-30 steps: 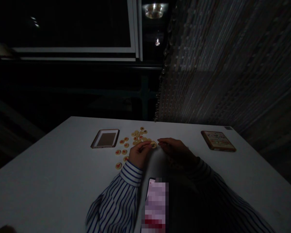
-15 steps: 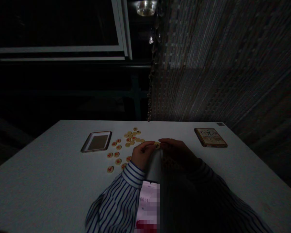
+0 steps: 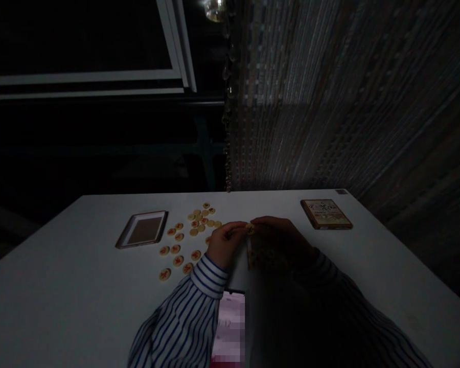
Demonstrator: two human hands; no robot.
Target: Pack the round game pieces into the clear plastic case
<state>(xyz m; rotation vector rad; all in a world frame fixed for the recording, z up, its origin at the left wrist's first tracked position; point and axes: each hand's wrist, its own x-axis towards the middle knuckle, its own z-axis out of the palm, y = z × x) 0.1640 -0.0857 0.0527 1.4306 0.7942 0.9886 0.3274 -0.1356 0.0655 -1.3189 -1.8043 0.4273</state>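
Observation:
Between my two hands is a round xiangqi piece (image 3: 250, 229) with a dark character on its face. The fingertips of my left hand (image 3: 225, 245) are closed on its left edge. My right hand (image 3: 281, 236) pinches it from the right, in deep shadow. Just beneath the right hand, more round pieces (image 3: 263, 255) show dimly; whether they lie in a container I cannot tell. To the left, loose xiangqi pieces (image 3: 178, 260) with red characters are spread over the white table (image 3: 80, 286). Behind them several more pieces (image 3: 201, 228) lie bunched together, some face down.
An open shallow box part (image 3: 123, 236) lies at the left. At the right is a flat box piece with a printed top (image 3: 326, 214). A lit phone (image 3: 230, 327) rests near my left forearm. Behind the table hangs a string curtain (image 3: 291, 102).
The view has turned slightly right, so the things on the table appear farther left. Both hands keep hold of the piece, whose face now looks a little more tilted.

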